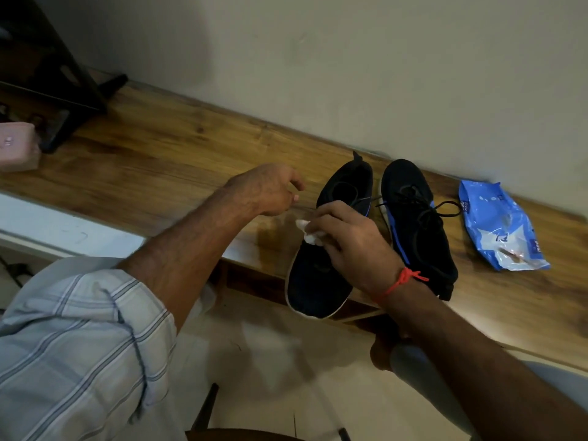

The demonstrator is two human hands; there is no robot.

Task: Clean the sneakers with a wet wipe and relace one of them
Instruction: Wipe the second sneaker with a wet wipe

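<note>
Two black sneakers lie side by side on the wooden table (159,144). The left sneaker (318,281) has a white sole, and its toe hangs over the table's front edge. The right sneaker (416,224) has blue trim and loose black laces. My right hand (350,240) is over the left sneaker's middle and grips a crumpled white wet wipe (307,232). My left hand (270,189) hovers just left of that sneaker's heel end with its fingers loosely curled and nothing visible in them. A blue wet wipe pack (499,227) lies to the right of the sneakers.
A wall runs close behind the table. At the back left stands a dark frame (63,90), with a pink box (16,148) at the left edge. A damp patch (270,230) marks the wood near the front edge. Pale floor lies below.
</note>
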